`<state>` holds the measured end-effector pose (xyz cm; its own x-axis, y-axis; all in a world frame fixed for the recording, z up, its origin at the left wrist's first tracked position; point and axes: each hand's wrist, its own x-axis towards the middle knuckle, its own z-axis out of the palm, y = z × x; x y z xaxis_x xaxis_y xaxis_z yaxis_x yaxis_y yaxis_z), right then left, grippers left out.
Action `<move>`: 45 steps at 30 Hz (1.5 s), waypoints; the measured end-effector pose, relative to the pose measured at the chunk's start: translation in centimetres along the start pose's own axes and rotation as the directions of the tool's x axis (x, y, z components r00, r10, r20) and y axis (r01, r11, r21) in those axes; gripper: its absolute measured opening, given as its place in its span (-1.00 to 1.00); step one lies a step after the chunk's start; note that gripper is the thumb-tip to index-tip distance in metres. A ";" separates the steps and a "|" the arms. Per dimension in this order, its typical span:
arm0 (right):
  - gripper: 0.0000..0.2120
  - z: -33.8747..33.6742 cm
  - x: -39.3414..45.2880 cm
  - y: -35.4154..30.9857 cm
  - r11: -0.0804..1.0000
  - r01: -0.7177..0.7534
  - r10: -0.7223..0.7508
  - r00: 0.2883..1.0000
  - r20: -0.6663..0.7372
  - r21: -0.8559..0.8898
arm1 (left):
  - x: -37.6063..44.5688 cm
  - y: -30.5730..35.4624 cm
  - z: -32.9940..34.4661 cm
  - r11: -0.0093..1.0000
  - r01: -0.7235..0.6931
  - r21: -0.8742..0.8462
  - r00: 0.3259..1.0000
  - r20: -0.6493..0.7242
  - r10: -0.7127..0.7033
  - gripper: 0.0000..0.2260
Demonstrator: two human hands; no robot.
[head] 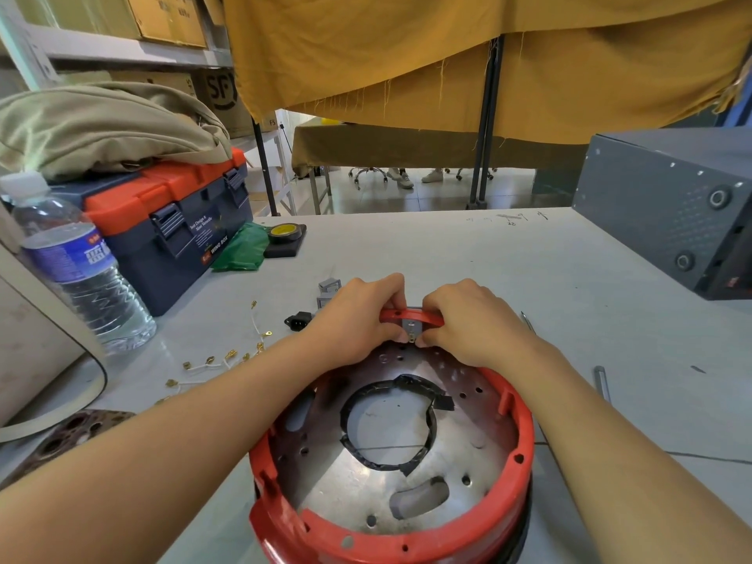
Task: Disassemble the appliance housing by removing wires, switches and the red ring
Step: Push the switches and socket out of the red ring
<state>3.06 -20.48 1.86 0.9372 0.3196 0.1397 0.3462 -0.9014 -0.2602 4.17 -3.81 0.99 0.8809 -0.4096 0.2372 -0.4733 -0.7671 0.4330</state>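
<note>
**Both hands work at the far rim of the red ring**

The appliance housing [390, 462] stands on the desk [447, 254], close to the person, with its open side up. The red ring [525, 433] runs around its top edge. At the far side of this ring sits a small grey switch [412, 328], between the two hands. The left hand [358, 319] holds the ring from the left, fingers curled over the rim, so its grip is clenched on the ring. The right hand [468, 319] grasps the rim from the right, and its thumb touches the switch from below. To the left of the housing, removed wires [228, 360] with brass terminals lie on the desk. Two grey switches [327, 293] and a black socket [299, 319] lie just beyond the left hand.
</note>
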 end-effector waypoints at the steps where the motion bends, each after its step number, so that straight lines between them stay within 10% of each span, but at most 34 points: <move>1: -0.78 0.0 0.0 0.0 1.000 0.003 -0.003 1.000 0.002 0.008 | 0.0 0.0 0.0 1.000 -0.003 0.000 1.000 -0.001 0.003 -0.70; 45: -0.60 0.2 0.0 0.4 0.990 0.005 -0.009 0.999 0.032 0.139 | -0.2 0.0 0.0 0.986 -0.133 0.102 0.990 0.063 0.127 -0.86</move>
<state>3.21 -20.80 1.61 0.9348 0.3371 0.1115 0.3532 -0.8506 -0.3896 3.96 -3.74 0.94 0.8124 -0.5337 0.2347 -0.5829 -0.7524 0.3066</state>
